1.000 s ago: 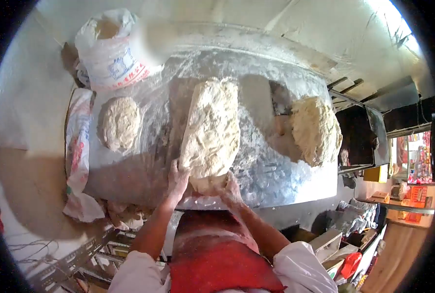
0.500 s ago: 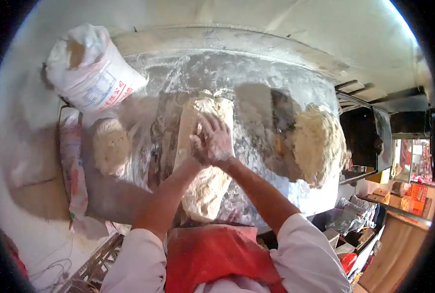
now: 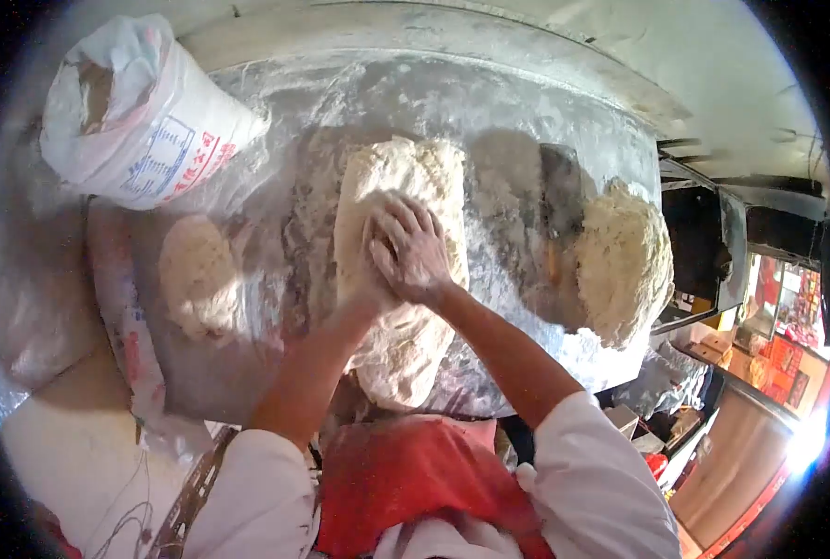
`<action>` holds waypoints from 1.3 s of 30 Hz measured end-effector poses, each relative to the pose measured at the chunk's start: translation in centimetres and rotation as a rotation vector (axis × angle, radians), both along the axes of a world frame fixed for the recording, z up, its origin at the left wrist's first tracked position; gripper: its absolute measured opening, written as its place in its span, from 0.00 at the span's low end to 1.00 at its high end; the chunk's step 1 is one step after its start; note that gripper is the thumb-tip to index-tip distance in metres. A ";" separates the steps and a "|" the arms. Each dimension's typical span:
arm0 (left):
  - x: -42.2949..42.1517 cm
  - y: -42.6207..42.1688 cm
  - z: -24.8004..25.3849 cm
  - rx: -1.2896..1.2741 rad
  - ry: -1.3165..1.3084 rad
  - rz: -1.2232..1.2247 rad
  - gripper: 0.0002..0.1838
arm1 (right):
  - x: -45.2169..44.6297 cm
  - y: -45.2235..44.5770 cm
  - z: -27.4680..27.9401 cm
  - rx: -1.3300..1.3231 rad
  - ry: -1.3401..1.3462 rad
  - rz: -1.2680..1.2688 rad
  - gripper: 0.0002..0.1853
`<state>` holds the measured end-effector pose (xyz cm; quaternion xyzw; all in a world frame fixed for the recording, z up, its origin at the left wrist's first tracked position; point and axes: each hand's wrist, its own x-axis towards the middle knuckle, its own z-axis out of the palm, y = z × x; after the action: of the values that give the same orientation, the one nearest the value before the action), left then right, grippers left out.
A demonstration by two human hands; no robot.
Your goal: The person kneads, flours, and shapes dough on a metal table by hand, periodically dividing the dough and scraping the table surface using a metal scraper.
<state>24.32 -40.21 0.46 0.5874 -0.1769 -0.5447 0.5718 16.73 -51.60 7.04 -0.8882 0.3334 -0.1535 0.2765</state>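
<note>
A long slab of pale dough [image 3: 405, 359] lies lengthwise in front of me on the floury metal table [image 3: 359, 93]. My right hand [image 3: 410, 247] rests on the upper half of the slab, fingers apart and pointing away from me. Under and beside it, my left hand [image 3: 375, 279] presses on the dough, its fingers mostly covered by my right hand. A smaller oval dough piece [image 3: 198, 270] sits to the left. To the right is a larger rough lump of dough [image 3: 624, 265].
An open white sack [image 3: 158, 130] stands at the back left. Below it, an empty-looking flattened bag [image 3: 135, 345] lies along the table's left edge. Dark metal shelving [image 3: 699, 242] stands beyond the right edge, with boxes and bags at the lower right.
My hands have left the slab's near end and now lie one over the other on its upper half. The view has shifted, and the sack appears farther left.
</note>
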 end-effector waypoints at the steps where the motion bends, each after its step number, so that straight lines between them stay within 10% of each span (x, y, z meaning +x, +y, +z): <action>1: -0.2 3.3 -2.5 -0.006 -0.328 -0.160 0.34 | -0.7 2.5 0.3 0.088 0.079 0.025 0.33; 2: 0.0 5.1 -3.9 -0.020 -0.658 -0.320 0.33 | -1.8 5.2 -0.5 0.080 -0.016 0.039 0.32; 3: -0.5 4.7 -0.2 -0.328 -0.021 -0.127 0.34 | -2.4 6.6 -0.7 0.049 -0.007 0.033 0.32; 6: -0.7 4.5 0.0 -0.169 0.578 0.152 0.36 | -2.2 5.5 -1.8 0.001 -0.037 0.026 0.31; 11: -0.8 4.6 -7.1 -0.187 -0.671 -0.379 0.36 | -2.0 5.1 -1.1 -0.062 -0.005 -0.006 0.29; 14: -1.7 2.7 1.7 0.067 0.848 0.265 0.33 | -2.6 6.9 -0.3 -0.053 0.005 -0.042 0.28; 27: -3.2 9.3 -3.6 -0.227 0.154 -0.123 0.31 | -4.6 11.8 -0.4 -0.129 -0.061 0.054 0.27; 32: -7.4 12.2 -0.3 -0.263 0.788 0.313 0.32 | -8.3 16.5 -0.6 0.040 -0.030 0.161 0.28; 38: -6.5 13.7 -5.2 -0.212 0.525 0.451 0.30 | -8.1 16.3 -2.0 -0.046 0.055 0.185 0.31; 39: -5.6 13.0 -4.1 -0.222 0.145 0.236 0.29 | -7.8 16.0 -1.2 -0.073 0.041 0.183 0.31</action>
<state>18.75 -27.25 -3.65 0.4964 -0.1240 -0.4918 0.7045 8.91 -35.58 5.89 -0.9274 0.2504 -0.1216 0.2499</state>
